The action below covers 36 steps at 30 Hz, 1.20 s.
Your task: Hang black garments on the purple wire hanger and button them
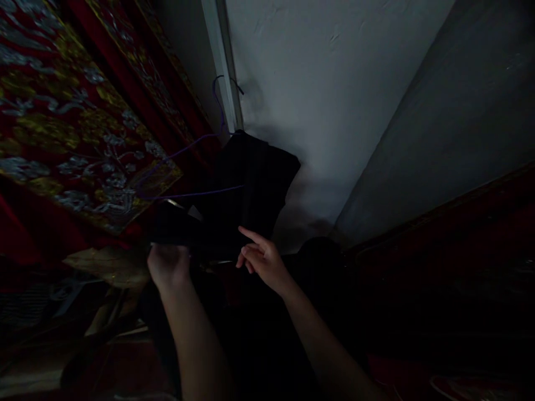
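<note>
A dark black garment (pixel 254 172) hangs against the wall, too dark to tell its kind. It hangs on a thin purple wire hanger (pixel 192 146), whose hook catches on a narrow pale strip. My left hand (pixel 169 264) is closed at the lower left part of the black cloth, its fingers largely hidden behind the fabric. To its right, my right hand (pixel 263 259) is in front of the garment with the index finger stretched out and the other fingers loosely bent. Nothing shows in it; contact with the cloth cannot be made out.
Red cloth with gold and silver embroidery (pixel 83 120) hangs at the left. A pale wall (pixel 334 83) rises behind, with the narrow vertical strip (pixel 223 61) on it. A tan, pointed object (pixel 104 264) lies at lower left. Deep shadow covers the lower right.
</note>
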Tool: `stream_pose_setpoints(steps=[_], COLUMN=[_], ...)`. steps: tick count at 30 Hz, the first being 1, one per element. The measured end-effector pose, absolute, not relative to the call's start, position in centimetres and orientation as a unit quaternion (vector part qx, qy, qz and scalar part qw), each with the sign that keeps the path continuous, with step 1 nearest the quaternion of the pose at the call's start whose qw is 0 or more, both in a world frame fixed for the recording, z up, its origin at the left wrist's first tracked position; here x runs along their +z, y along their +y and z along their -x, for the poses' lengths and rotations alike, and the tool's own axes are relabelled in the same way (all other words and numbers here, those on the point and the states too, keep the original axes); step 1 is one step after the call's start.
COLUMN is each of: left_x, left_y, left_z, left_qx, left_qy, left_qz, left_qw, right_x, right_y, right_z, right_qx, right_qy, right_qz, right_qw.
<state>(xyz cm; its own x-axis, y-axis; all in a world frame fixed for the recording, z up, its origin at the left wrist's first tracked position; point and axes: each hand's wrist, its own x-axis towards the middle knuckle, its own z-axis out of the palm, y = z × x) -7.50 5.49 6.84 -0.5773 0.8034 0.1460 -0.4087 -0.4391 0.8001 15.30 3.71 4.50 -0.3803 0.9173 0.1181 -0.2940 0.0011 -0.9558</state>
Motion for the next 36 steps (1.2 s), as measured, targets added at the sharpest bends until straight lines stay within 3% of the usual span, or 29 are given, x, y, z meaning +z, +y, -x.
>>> stream_pose_setpoints(steps=[4, 10, 14, 17, 22, 28, 36], left_x=[2.2, 6.6, 7.7, 6.7, 5.8, 6.8, 7.6], left_y=[3.6, 2.3, 1.2, 1.0, 1.4, 0.8, -0.2], left_z=[2.0, -2.7, -5.1, -6.2, -5.7, -5.8, -4.5], left_qx=[0.793, 0.782, 0.695, 0.625, 0.638, 0.673, 0.687], left_qy=[0.394, 0.289, 0.317, 0.385, 0.436, 0.446, 0.446], left_qz=[-0.173, -0.269, -0.388, -0.468, -0.500, -0.506, -0.508], left_qw=[0.432, 0.483, 0.515, 0.492, 0.391, 0.304, 0.268], right_x=[3.7, 4.1, 3.6, 2.7, 1.6, 3.1, 4.9], right_y=[4.6, 5.8, 5.6, 5.8, 6.0, 4.5, 2.1], right_z=[-18.0, -21.6, -19.8, -18.9, -18.9, -18.1, -17.0], right_qx=[0.620, 0.504, 0.518, 0.539, 0.529, 0.630, 0.621], right_qy=[-0.532, -0.542, -0.511, -0.461, -0.375, -0.504, -0.637], right_qz=[0.355, 0.432, 0.394, 0.403, 0.469, 0.342, 0.216], right_qw=[0.456, 0.515, 0.561, 0.579, 0.600, 0.481, 0.401])
